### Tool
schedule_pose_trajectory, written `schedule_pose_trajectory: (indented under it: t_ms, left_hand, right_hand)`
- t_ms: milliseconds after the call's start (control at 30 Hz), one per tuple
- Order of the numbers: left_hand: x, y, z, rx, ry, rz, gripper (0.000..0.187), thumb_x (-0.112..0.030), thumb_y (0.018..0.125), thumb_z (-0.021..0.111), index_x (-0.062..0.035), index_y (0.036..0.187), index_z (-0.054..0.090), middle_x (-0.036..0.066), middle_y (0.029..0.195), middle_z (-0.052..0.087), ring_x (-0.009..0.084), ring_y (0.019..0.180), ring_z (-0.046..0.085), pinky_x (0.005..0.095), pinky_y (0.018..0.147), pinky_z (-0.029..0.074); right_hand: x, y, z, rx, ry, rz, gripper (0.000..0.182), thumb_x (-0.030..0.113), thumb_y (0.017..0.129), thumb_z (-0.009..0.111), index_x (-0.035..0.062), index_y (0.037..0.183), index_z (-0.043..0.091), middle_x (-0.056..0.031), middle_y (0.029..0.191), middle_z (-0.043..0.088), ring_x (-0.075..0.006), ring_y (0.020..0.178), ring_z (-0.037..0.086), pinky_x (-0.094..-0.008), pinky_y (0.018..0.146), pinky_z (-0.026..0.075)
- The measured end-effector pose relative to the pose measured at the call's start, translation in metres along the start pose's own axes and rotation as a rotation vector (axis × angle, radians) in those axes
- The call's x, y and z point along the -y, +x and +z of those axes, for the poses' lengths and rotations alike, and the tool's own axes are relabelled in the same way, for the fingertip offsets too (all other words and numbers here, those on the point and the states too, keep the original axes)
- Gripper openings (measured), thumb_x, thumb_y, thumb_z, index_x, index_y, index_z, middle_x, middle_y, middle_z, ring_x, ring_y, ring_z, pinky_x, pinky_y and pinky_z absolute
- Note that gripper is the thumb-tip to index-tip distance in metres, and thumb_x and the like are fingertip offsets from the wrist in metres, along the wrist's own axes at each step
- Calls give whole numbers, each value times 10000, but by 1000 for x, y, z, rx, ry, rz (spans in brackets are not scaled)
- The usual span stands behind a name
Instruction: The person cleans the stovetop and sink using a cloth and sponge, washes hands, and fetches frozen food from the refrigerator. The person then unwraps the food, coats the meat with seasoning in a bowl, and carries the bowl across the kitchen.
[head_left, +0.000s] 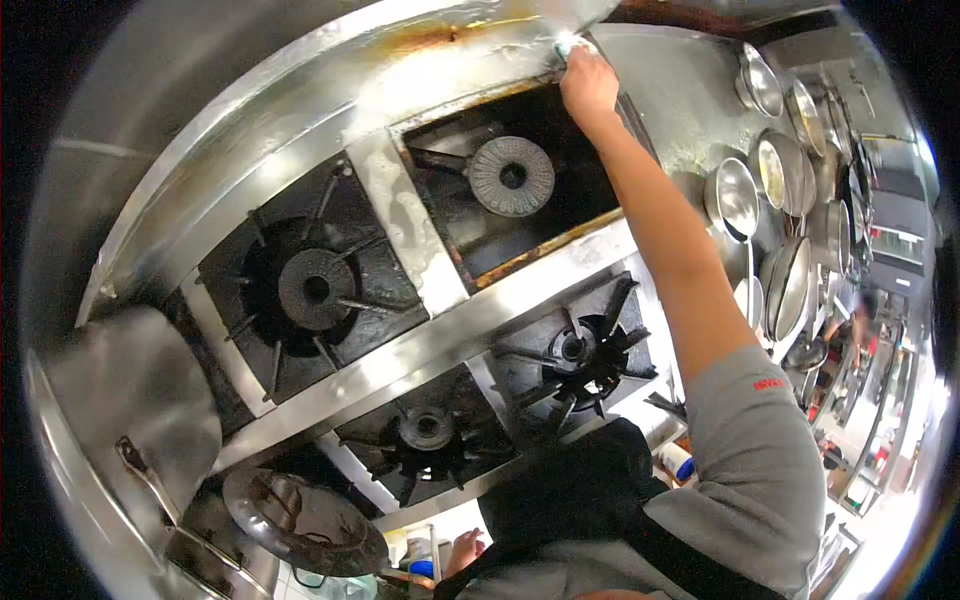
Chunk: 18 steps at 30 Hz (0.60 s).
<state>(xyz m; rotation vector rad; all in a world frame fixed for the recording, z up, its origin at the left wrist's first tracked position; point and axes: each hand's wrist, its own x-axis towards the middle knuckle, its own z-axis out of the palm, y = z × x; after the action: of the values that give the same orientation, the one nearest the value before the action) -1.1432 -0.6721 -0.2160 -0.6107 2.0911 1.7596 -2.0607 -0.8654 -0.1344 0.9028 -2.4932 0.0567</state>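
Observation:
My right hand (590, 85) reaches to the back of the stove, its fingers closed on a small pale cloth (570, 46) against the metal back ledge (440, 85). Just in front of it lies an uncovered burner well (570, 150) with a round burner head (511, 176) and rusty edges. My left hand (465, 551) is low at the bottom edge, beside my apron, near the stove front. Its fingers show only in part, curled, and whether they hold anything is hidden.
Burners with black grates (316, 290) fill the left and front. A dark wok (300, 520) sits at the lower left by a large metal lid (140, 400). Pans (732, 198) hang or stand at the right. Farther right, a person (858, 315) is blurred.

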Motion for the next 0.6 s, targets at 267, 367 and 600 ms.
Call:
schedule_pose_trajectory:
  t_ms: [267, 367, 600]
  left_hand:
    - [52, -42, 31, 47, -80, -220, 164, -138, 850, 550, -38, 973, 591, 59, 665, 612, 175, 540, 588, 300, 514, 481]
    - [65, -43, 40, 184, -554, -742, 191, -127, 813, 580, -40, 983, 582, 70, 708, 635, 209, 578, 618, 323, 535, 497]
    - [42, -34, 34, 148, -506, -915, 418, -398, 922, 446, -37, 961, 652, 56, 716, 651, 150, 636, 617, 291, 587, 488]
  right_hand:
    - [-1, 0, -18, 181, 74, 34, 154, 108, 832, 445, 33, 868, 574, -198, 863, 630, -353, 827, 619, -443, 727, 498]
    - [6, 4, -7, 146, -50, -79, 163, 97, 826, 451, 21, 869, 588, -198, 864, 633, -333, 828, 627, -434, 723, 506]
    - [19, 4, -6, 108, -135, -118, 176, 110, 833, 448, 13, 858, 593, -176, 840, 639, -322, 793, 637, -408, 706, 520]
